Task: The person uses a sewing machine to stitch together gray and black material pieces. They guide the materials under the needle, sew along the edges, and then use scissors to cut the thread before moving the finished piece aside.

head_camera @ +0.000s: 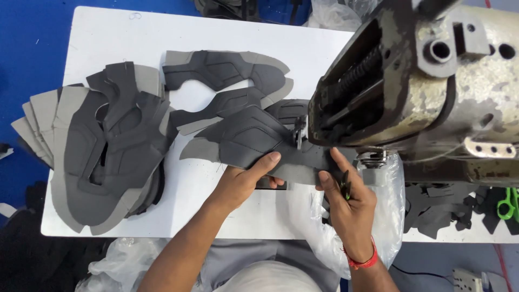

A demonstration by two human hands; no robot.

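A dark grey shoe upper piece [246, 141] with a lighter grey edge lies under the head of a worn sewing machine [421, 86]. My left hand [246, 181] grips its near edge, thumb on top. My right hand [348, 203] presses the lighter grey strip [303, 172] just in front of the needle area [299, 132]. A small dark green snipper [345, 189] is tucked against the right palm. A red band sits on that wrist.
A stack of grey upper pieces [102, 151] lies on the white table [108, 38] at the left; more pieces [227, 70] fan out behind. Clear plastic [389, 216] hangs at the table's front. Dark scraps [432, 208] and green-handled scissors [506, 203] lie at the right.
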